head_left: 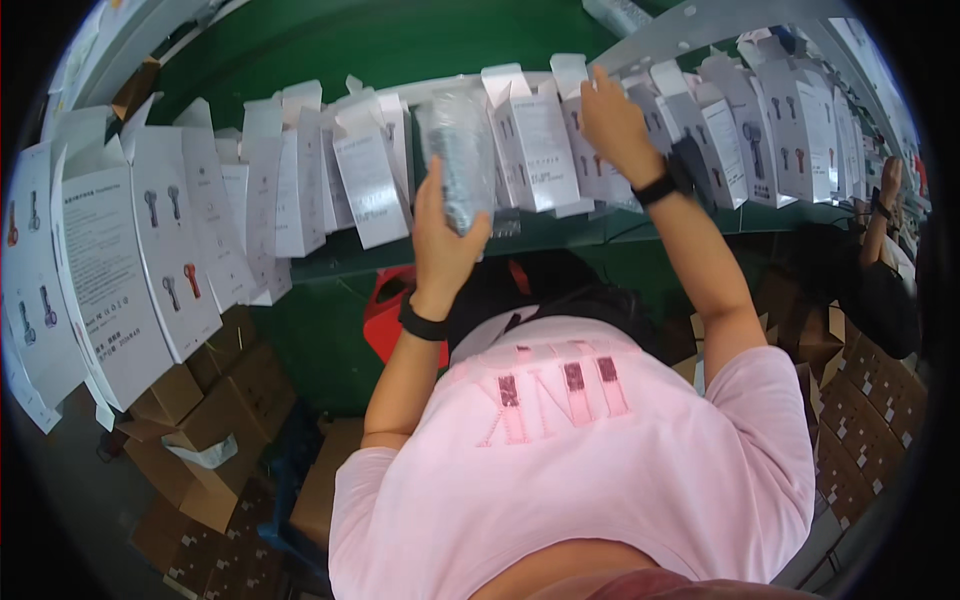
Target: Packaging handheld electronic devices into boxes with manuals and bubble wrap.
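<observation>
A slim item in clear bubble wrap (pixel 457 150) stands tall in my left hand (pixel 443 235), whose fingers and thumb close round its lower part. What lies inside the wrap is blurred by the plastic, though it looks bluish grey. To the right, my right hand (pixel 614 125) is over a white printed carton (pixel 590 165) in the row, fingers stretched out by its raised flap; whether they touch it I cannot tell. Just beside the wrapped item, another white carton (pixel 540 150) stands with its top flaps up. Each wrist wears a dark band.
Several open white cartons (pixel 375 185) line the edge of a green bench (pixel 400 45). A metal rail (pixel 690 30) crosses at upper right. Below are brown cardboard boxes (pixel 225 425) and a red object (pixel 385 325). Another person's arm (pixel 882 215) shows at far right.
</observation>
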The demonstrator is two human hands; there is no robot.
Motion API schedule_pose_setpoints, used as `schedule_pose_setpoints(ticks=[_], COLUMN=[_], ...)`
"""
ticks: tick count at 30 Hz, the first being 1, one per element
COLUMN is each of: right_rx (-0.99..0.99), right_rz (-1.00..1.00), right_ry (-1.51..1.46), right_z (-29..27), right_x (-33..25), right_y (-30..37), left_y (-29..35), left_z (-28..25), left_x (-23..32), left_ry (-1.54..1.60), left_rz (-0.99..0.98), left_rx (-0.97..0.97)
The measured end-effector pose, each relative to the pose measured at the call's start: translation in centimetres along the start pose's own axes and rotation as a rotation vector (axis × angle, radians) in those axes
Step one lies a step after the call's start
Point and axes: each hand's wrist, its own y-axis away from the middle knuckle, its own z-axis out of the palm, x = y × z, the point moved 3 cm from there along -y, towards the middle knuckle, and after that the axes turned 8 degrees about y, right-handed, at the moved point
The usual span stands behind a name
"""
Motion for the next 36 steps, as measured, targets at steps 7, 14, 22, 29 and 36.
schedule_pose_setpoints(ticks=[7,14,22,29,36], right_rx=[-0.033,-0.134,-0.169,-0.332,-0.003], right_rz=[-0.12,-0.014,0.308,0.709,0.344], right_ry=[-0.344,-0.673,-0.774,-0.834,-0.932], right_z=[-14.1,-14.0,-7.6,-5.7,-9.4], right_x=[-3.4,2.0,6.7,9.8,12.4], right_y=[3.2,10.2,19.3,26.3,21.5], left_y=[-1.8,-10.5,-34.8,-44.2,-32.0], left_z=[5.4,5.5,32.3,33.4,10.9], left_x=[-3.0,9.0,-0.6,-15.8,-1.0], left_ry=[-0.332,-0.566,-1.178,-0.435,-0.421], left_rz=[-0.089,0.23,0.674,0.37,0.25], left_rx=[-0.179,-0.192,-0.815,-0.766,-0.278])
